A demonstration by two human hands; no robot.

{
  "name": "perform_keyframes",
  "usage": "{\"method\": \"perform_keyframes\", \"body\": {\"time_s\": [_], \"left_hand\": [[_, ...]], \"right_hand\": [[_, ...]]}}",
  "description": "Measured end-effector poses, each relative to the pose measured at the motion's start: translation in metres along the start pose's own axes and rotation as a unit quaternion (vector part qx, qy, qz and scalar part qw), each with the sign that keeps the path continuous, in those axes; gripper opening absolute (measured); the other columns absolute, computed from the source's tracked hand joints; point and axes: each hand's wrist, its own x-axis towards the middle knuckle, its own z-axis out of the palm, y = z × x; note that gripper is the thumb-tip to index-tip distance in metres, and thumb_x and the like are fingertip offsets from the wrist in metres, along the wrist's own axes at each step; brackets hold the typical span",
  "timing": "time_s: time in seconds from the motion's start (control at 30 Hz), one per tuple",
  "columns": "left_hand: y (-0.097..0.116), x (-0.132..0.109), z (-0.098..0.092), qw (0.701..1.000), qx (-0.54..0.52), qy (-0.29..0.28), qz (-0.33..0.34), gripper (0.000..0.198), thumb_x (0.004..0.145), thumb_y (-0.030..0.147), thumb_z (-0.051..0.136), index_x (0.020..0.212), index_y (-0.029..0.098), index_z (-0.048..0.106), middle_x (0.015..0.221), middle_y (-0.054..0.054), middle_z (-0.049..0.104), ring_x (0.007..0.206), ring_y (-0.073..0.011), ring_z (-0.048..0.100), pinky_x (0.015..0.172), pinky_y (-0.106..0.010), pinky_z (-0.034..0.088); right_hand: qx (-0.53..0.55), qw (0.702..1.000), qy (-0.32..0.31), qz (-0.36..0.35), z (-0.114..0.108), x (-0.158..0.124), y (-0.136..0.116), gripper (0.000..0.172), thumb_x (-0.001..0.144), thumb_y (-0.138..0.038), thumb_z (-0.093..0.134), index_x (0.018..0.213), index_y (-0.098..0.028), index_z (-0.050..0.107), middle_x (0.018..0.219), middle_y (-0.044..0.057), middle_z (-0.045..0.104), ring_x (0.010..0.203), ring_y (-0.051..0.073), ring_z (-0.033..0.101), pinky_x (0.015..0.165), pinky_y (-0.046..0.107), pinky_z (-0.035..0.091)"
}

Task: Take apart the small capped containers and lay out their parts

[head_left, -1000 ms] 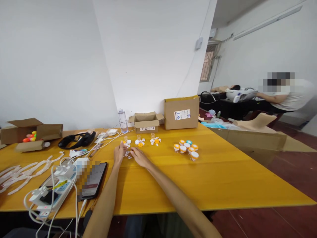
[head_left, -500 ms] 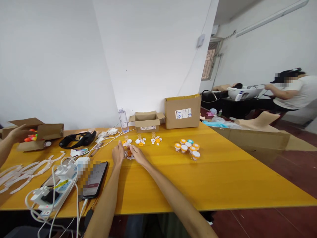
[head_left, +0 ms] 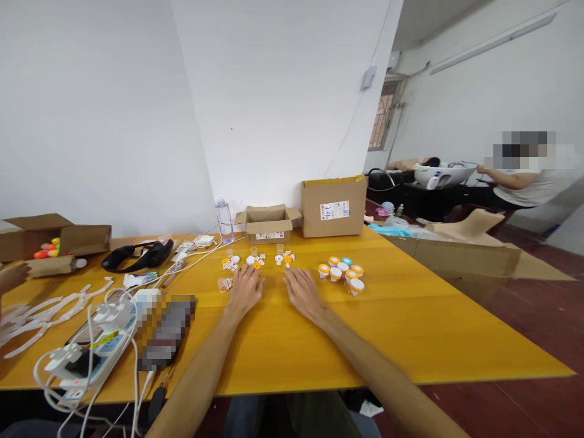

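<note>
My left hand [head_left: 246, 291] is low over the table, fingers stretched forward and holding nothing I can see. It partly covers a small pile of parts with a clear little cup [head_left: 222, 285] at its left. My right hand [head_left: 303, 293] hovers to the right, fingers also extended, with bare wood between the two. Just beyond them lie several small groups of white and orange discs [head_left: 257, 265] and spotted pieces, with clear cups [head_left: 280, 249] behind. Right of my right hand stands a cluster of little clear jars with orange, white and teal lids [head_left: 343, 267].
At the back are an open carton [head_left: 267, 234], a closed cardboard box [head_left: 333, 210] and a water bottle [head_left: 224, 222]. Cables, a power strip [head_left: 112, 347] and a phone crowd the left. Another person's hand [head_left: 13, 277] is at far left; a co-worker sits at far right.
Both my hands have left the near-left pile and moved right, the right one farther, so they are now apart. The other person's hand has drawn back from the left carton.
</note>
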Motion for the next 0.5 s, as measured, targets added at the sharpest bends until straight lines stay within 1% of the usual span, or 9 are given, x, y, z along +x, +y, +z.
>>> {"method": "perform_keyframes", "body": {"time_s": [0.03,0.1,0.2,0.3,0.37,0.43,0.5], "left_hand": [[0.000,-0.001,0.003,1.000,0.001,-0.017,0.014,0.016,0.088,0.024,0.052,0.092,0.023,0.068,0.095,-0.010,0.069,0.103,-0.0290,0.058,0.093,-0.044,0.040],[0.000,-0.003,0.009,0.999,0.005,-0.033,0.033,0.016,0.088,0.023,0.052,0.092,0.023,0.068,0.094,-0.011,0.068,0.102,-0.0290,0.057,0.092,-0.044,0.040],[-0.003,-0.004,0.012,0.999,0.022,-0.030,0.038,0.018,0.089,0.020,0.050,0.091,0.022,0.067,0.094,-0.011,0.068,0.101,-0.0281,0.057,0.092,-0.044,0.039],[-0.004,-0.005,0.011,0.998,0.049,-0.023,0.026,0.021,0.089,0.016,0.047,0.091,0.021,0.068,0.094,-0.012,0.067,0.100,-0.0283,0.058,0.091,-0.045,0.040],[-0.004,-0.005,0.010,0.997,0.067,-0.020,0.011,0.024,0.089,0.014,0.046,0.092,0.021,0.069,0.094,-0.013,0.068,0.100,-0.0294,0.058,0.092,-0.046,0.040],[-0.005,-0.006,0.008,0.997,0.080,-0.019,-0.007,0.025,0.088,0.014,0.046,0.094,0.021,0.070,0.094,-0.014,0.068,0.101,-0.0308,0.057,0.094,-0.049,0.039],[-0.006,-0.006,0.008,0.995,0.090,-0.019,-0.024,0.026,0.088,0.014,0.046,0.094,0.020,0.070,0.094,-0.015,0.068,0.102,-0.0318,0.057,0.095,-0.051,0.038]], "right_hand": [[-0.039,0.999,0.016,-0.004,-0.008,-0.001,0.007,0.033,0.095,-0.020,0.036,0.113,-0.021,0.064,0.114,0.014,0.066,0.110,0.029,0.057,0.102,0.048,0.038],[-0.096,0.994,0.054,0.005,-0.022,-0.002,0.019,0.033,0.094,-0.018,0.037,0.114,-0.020,0.063,0.115,0.016,0.066,0.115,0.031,0.053,0.104,0.051,0.034],[-0.153,0.983,0.094,0.032,-0.035,-0.003,0.034,0.032,0.093,-0.018,0.037,0.113,-0.017,0.062,0.117,0.019,0.063,0.121,0.036,0.047,0.104,0.059,0.030],[-0.180,0.977,0.096,0.056,-0.038,-0.006,0.043,0.027,0.091,-0.017,0.040,0.104,-0.018,0.063,0.103,0.018,0.065,0.119,0.038,0.046,0.102,0.062,0.029],[-0.182,0.977,0.090,0.067,-0.039,-0.009,0.046,0.026,0.090,-0.015,0.040,0.099,-0.018,0.064,0.095,0.017,0.065,0.114,0.038,0.049,0.099,0.062,0.031],[-0.190,0.976,0.080,0.070,-0.039,-0.012,0.046,0.028,0.090,-0.012,0.038,0.096,-0.018,0.064,0.093,0.017,0.064,0.108,0.037,0.051,0.095,0.060,0.034],[-0.212,0.973,0.070,0.061,-0.039,-0.014,0.044,0.029,0.091,-0.011,0.036,0.096,-0.018,0.064,0.095,0.018,0.064,0.103,0.035,0.053,0.092,0.056,0.037]]}}
